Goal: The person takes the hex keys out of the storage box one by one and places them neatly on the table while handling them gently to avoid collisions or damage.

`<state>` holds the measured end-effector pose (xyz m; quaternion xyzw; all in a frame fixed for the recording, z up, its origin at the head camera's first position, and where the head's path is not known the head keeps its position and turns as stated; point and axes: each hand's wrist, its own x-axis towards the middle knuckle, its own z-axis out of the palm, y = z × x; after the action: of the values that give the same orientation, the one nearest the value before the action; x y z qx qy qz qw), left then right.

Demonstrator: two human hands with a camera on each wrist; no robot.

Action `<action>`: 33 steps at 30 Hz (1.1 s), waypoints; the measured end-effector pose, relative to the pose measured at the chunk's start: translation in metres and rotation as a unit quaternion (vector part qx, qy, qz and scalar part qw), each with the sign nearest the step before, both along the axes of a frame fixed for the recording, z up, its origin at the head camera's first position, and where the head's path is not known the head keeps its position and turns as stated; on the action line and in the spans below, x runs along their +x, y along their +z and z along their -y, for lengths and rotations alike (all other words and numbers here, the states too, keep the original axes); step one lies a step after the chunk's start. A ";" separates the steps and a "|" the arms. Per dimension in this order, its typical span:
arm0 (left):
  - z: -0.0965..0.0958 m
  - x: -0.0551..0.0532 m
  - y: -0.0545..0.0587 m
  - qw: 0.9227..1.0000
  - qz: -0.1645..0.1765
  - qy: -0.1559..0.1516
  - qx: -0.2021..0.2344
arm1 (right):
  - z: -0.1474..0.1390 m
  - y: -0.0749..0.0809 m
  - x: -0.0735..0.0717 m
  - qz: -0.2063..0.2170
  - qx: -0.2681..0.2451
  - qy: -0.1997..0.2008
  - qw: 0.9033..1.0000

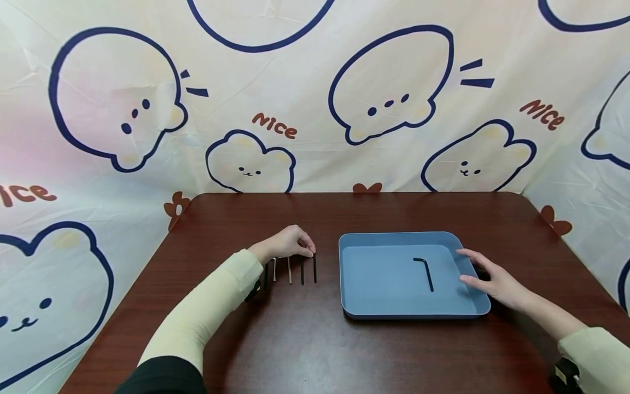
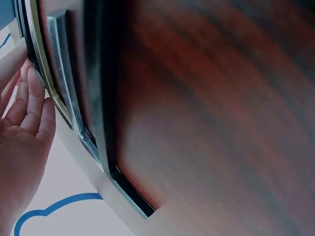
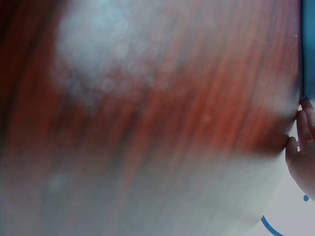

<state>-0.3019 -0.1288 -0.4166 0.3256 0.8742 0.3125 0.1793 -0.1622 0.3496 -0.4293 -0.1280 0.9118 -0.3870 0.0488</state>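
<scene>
Several hex keys lie side by side on the table, their long arms running toward the front. At the right end of the row, my left hand [image 1: 293, 242] pinches a black hex key [image 1: 315, 269] near its far end. Beside it are another black hex key [image 1: 302, 272], a brass-coloured hex key [image 1: 290, 272] and a silver hex key [image 2: 64, 64]. The thick black hex key [image 2: 101, 98] at the row's left end looms large in the left wrist view. My right hand [image 1: 494, 279] reaches over the right rim of a blue tray [image 1: 379, 314], fingers and thumb spread. Inside lies one black hex key [image 1: 427, 273].
The dark brown wooden table [image 1: 275, 350] has rounded far corners. Behind it and at its sides hangs a pale cloth [image 1: 315, 98] printed with blue-outlined bears. The tray stands right of the row of keys, with bare tabletop between.
</scene>
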 end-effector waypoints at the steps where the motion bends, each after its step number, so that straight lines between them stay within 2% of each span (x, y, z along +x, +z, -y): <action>1: 0.000 0.000 0.000 1.000 0.001 0.002 0.000 | 0.000 0.000 0.000 -0.001 0.000 0.000 1.000; 14: -0.001 0.003 0.002 1.000 0.005 0.013 -0.003 | -0.001 -0.001 0.000 -0.007 -0.003 0.001 1.000; 27: 0.002 0.000 0.003 0.999 0.038 0.019 0.008 | -0.001 0.000 -0.002 -0.003 0.002 0.001 1.000; 33: 0.001 0.001 0.006 0.999 0.039 0.013 0.015 | -0.002 -0.002 -0.001 -0.005 0.005 0.000 1.000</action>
<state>-0.3014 -0.1296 -0.4104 0.3044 0.8660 0.3402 0.2037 -0.1635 0.3514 -0.4309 -0.1298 0.9141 -0.3814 0.0451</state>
